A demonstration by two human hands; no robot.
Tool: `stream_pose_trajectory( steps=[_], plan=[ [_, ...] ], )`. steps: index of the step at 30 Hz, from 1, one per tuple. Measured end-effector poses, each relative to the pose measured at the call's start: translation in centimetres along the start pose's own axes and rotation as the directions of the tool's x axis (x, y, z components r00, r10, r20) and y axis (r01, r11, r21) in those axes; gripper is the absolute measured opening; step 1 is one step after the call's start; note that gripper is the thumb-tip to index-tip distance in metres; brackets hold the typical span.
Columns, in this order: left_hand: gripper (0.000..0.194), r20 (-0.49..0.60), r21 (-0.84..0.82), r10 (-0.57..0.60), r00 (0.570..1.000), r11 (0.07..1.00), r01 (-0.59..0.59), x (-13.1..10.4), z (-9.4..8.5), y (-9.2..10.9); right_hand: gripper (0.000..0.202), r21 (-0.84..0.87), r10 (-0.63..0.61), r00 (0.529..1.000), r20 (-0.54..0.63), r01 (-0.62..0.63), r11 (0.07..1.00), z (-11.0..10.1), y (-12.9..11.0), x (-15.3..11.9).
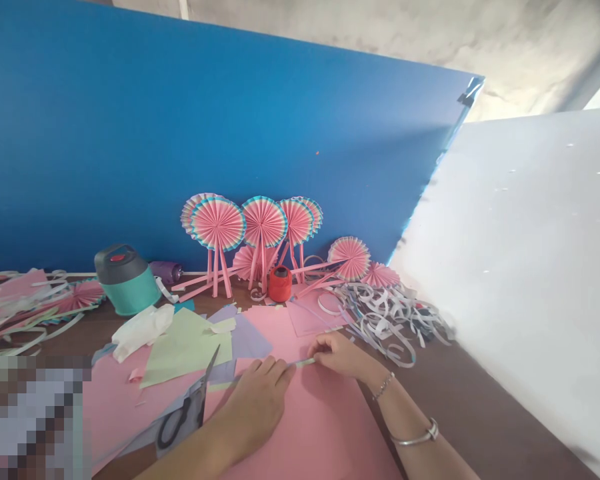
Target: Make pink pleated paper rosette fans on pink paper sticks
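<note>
A large pink paper sheet (325,427) lies on the table before me. Across its far edge runs a narrow pale paper strip (306,362), greenish and bluish. My left hand (260,397) rests over the strip, its fingers bent together and pressing it onto the sheet; its fingertips are partly hidden. My right hand (337,357) pinches the strip's right end between thumb and fingers. Scissors (195,400) with dark handles lie spread left of my left hand, on the papers. Green paper (185,350) and purple paper (250,337) lie beyond them.
Pleated pink paper fans (217,223) lean against a blue panel (230,120). A teal container (127,283), white tissue (143,330) and a red round object (280,285) stand or lie nearby. Curled paper strips (380,310) pile up at right, near a white wall (525,267).
</note>
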State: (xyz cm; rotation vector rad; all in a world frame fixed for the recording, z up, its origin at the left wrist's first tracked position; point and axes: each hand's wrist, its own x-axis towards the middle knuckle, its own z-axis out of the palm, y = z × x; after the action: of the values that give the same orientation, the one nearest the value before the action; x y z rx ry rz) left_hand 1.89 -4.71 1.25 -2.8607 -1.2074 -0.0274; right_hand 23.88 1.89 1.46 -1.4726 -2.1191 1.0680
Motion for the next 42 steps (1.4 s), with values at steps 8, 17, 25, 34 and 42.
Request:
stream_pose_trajectory(
  steps=[8, 17, 25, 34, 42],
  plan=[
    [0.047, 0.004, 0.005, -0.022, 1.000, 1.000, 0.022, 0.1, -0.8, 0.3, 0.025, -0.093, 0.017, 0.997, -0.074, -0.024, 0.995, 0.4, -0.8, -0.1],
    [0.042, 0.000, 0.057, 0.014, 1.000, 0.998, -0.014, 0.2, -0.3, 0.3, 0.024, -0.305, 0.031, 0.993, -0.115, -0.065, 0.950, 1.1, -0.3, 0.2],
    [0.042, 0.000, 0.087, 0.016, 1.000, 0.996, -0.016, 0.0, -0.9, 0.6, 0.014, -0.298, 0.074, 0.990, -0.120, -0.107, 0.948, 0.9, -0.3, -0.1],
    [0.053, 0.010, 0.043, -0.005, 1.000, 0.999, 0.005, -0.1, -0.7, 0.8, 0.006, -0.287, -0.052, 0.991, -0.122, 0.015, 0.958, 1.6, -1.9, -0.1],
    [0.042, -0.105, -0.076, -0.103, 0.989, 0.993, 0.096, -0.7, -0.5, 0.6, 0.010, -0.216, -0.085, 0.990, -0.116, 0.058, 0.975, 1.6, -2.4, -0.2]
  ],
)
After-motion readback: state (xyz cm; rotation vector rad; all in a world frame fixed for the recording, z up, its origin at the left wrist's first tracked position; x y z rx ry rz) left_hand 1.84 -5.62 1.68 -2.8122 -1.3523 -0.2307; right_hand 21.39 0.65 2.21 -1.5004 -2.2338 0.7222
